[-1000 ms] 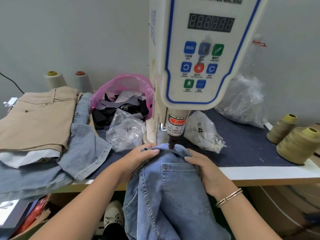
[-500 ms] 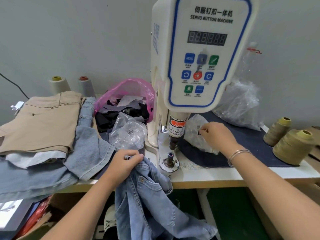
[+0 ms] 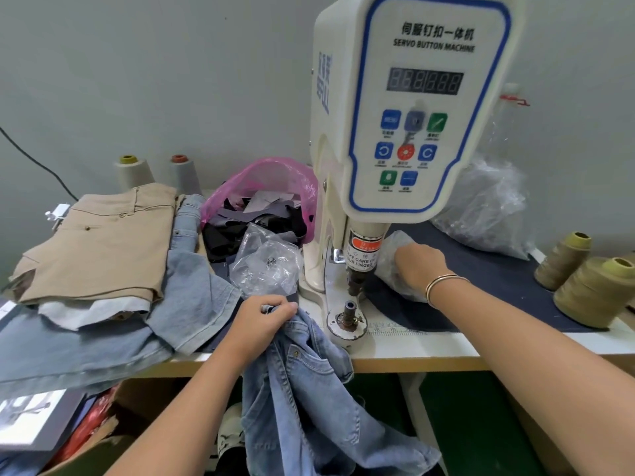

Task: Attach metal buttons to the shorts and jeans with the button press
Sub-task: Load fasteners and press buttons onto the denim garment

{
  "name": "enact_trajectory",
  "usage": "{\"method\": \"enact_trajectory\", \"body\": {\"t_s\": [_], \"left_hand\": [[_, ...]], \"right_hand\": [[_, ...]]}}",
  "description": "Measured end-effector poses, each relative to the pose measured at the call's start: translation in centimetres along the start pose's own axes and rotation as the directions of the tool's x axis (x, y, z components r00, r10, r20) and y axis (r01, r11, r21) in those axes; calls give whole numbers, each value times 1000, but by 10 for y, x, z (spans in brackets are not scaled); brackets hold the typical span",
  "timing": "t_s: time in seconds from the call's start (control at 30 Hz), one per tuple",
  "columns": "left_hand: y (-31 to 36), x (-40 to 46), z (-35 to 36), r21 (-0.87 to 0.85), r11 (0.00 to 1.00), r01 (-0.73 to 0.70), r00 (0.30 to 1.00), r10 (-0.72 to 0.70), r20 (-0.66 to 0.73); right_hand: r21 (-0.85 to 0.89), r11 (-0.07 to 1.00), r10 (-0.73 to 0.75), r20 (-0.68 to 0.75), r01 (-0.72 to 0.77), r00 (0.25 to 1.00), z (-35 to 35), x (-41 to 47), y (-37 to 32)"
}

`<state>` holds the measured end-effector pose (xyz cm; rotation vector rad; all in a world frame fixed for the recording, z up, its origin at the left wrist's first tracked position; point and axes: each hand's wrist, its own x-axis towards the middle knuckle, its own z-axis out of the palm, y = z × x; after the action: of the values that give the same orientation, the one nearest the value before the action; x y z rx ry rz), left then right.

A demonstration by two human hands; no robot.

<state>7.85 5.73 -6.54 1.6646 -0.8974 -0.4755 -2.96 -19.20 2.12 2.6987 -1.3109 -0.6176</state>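
Observation:
The white servo button machine (image 3: pixel 409 111) stands at the table's middle, its punch above the bare lower die (image 3: pixel 349 309). My left hand (image 3: pixel 263 317) grips the waistband of blue jeans (image 3: pixel 309 400) that hang over the table's front edge, left of the die. My right hand (image 3: pixel 417 266) reaches into a small clear plastic bag (image 3: pixel 395 249) just right of the punch; its fingertips are hidden in the plastic. Tan shorts (image 3: pixel 99 242) lie folded on a pile of light denim (image 3: pixel 192 304) at the left.
Another clear bag of metal parts (image 3: pixel 266 266) and a pink bag of fabric scraps (image 3: pixel 268 207) sit left of the machine. A large clear bag (image 3: pixel 488 207) lies behind at right. Thread cones (image 3: pixel 598 290) stand at the right edge, two more (image 3: pixel 132 171) at the back left.
A second ago both hands held the jeans under the punch. My left hand has pulled the jeans off the die toward the left; my right hand has moved into the small bag.

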Motion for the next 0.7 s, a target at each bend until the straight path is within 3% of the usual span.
{"method": "enact_trajectory", "body": {"t_s": [0.13, 0.27, 0.37, 0.4, 0.57, 0.7], "left_hand": [[2, -1, 1, 4, 1000, 4, 1000, -4, -2], [4, -1, 2, 3, 1000, 14, 1000, -14, -10], [3, -1, 1, -1, 1000, 18, 1000, -18, -11], [2, -1, 1, 0, 1000, 18, 1000, -18, -12], [4, -1, 1, -2, 1000, 11, 1000, -11, -15], [4, -1, 2, -13, 1000, 21, 1000, -21, -14]], "right_hand": [[-161, 982, -103, -43, 94, 994, 1, -3, -5], [-137, 988, -69, -19, 65, 997, 2, -5, -6], [-154, 982, -138, -219, 106, 966, 9, -7, -1], [-160, 981, -142, -227, 107, 963, 9, -9, 1], [-159, 985, -74, -55, 65, 996, 4, -7, -1], [-194, 980, -50, 3, 49, 999, 4, 1, -3]]}}
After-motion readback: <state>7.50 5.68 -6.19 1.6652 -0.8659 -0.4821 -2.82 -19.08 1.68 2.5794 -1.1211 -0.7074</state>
